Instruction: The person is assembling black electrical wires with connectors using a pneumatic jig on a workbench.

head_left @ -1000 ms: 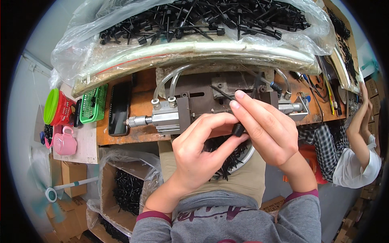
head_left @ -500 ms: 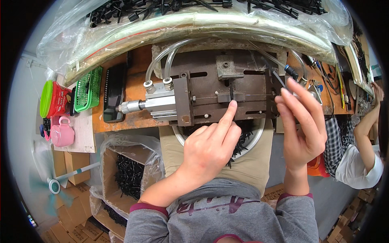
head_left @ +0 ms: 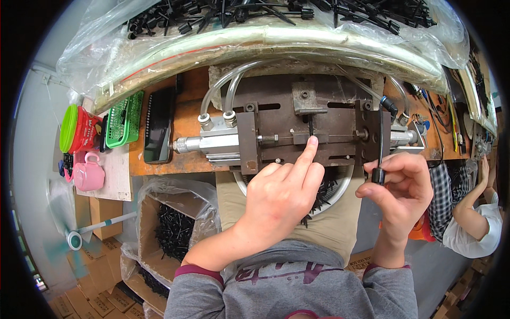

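My left hand (head_left: pixel 287 189) reaches over the dark metal fixture (head_left: pixel 281 117), index finger stretched out and other fingers curled. Its fingertip rests on the near end of a slim black plastic piece (head_left: pixel 311 126) seated across a small block (head_left: pixel 303 139). To the right, my right hand (head_left: pixel 401 189) pinches a black plastic rod (head_left: pixel 380 149) with a thicker lower end. That rod stands nearly upright in front of the fixture's right plate (head_left: pixel 366 127). An air cylinder (head_left: pixel 218 141) is mounted at the fixture's left side, another (head_left: pixel 401 138) at its right.
Clear hoses (head_left: pixel 234 90) arch behind the fixture. Black parts (head_left: pixel 239 13) fill a plastic-lined tray along the back; more lie in a lined carton (head_left: pixel 172 231) and on my lap. A green basket (head_left: pixel 123 119) and pink cup (head_left: pixel 89 173) stand left. Another person (head_left: pixel 473 223) sits right.
My right hand has come down and turned, bringing the black rod upright. Rod ends now stick out farther from both cylinder plates toward the middle. My left fingertip stays at the seated piece.
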Demonstrator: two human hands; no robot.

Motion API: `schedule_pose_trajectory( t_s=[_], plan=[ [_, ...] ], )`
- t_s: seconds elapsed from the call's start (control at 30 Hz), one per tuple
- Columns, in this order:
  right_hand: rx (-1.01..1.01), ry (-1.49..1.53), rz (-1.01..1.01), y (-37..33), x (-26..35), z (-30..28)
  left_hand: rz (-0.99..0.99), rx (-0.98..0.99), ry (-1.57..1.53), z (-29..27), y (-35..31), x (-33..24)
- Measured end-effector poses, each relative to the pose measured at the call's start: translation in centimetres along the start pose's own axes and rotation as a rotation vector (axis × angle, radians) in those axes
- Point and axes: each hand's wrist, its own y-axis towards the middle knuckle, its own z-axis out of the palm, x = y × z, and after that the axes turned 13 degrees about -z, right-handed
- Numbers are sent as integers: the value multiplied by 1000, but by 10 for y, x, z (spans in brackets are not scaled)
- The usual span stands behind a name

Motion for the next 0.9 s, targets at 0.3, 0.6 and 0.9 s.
schedule_pose_trajectory(
  t_s=[0.3, 0.6, 0.9],
  plan=[
    [295, -530, -372, -6, -23, 22, 178, -388, -104, -50, 90, 28],
    [418, -793, -544, -2, -32, 55, 162, -300, 518, -41, 196, 68],
    [567, -685, -417, 18, -14, 35, 237, -385, 205, -67, 151, 41]
  ],
)
